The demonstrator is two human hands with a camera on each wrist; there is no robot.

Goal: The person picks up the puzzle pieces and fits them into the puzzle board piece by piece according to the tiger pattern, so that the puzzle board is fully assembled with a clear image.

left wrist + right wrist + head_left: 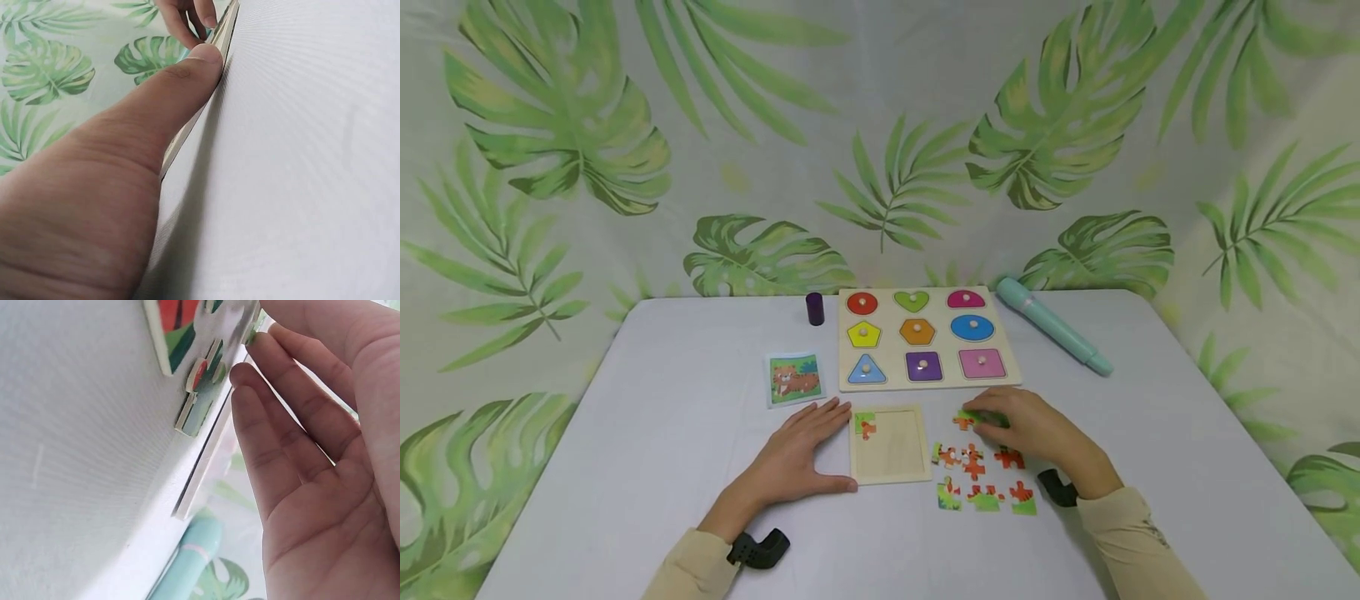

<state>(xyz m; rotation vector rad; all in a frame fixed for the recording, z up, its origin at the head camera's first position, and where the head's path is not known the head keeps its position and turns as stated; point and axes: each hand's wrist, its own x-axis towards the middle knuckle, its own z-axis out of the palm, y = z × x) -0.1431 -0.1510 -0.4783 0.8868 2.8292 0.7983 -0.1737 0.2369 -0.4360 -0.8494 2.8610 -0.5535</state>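
Square wooden tray (891, 458) set in front of the person, between the 2 hands; 1 corner piece (864, 424) is seated at its far left, and no other piece is seen inside; by this, the puzzle is judged barely begun. Left hand (801, 454) spread along the tray's left side, thumb and fingers apart; the rim is touched by the thumb near the close corner, and nothing is gripped. Right hand (1036, 422) lowered over the loose pieces; an orange piece (962, 422) is met by the fingertips, though whether it is pinched cannot be told. To the right of the tray, 6 more loose pieces (973, 462) are laid in 2 rough rows, all yet to be fitted; a dark green patch under the right hand may be another, half hidden. A tiger picture card (795, 380) is placed beyond the left hand; a shape board (885, 350) lies behind the tray, all 9 knobbed shapes in place.
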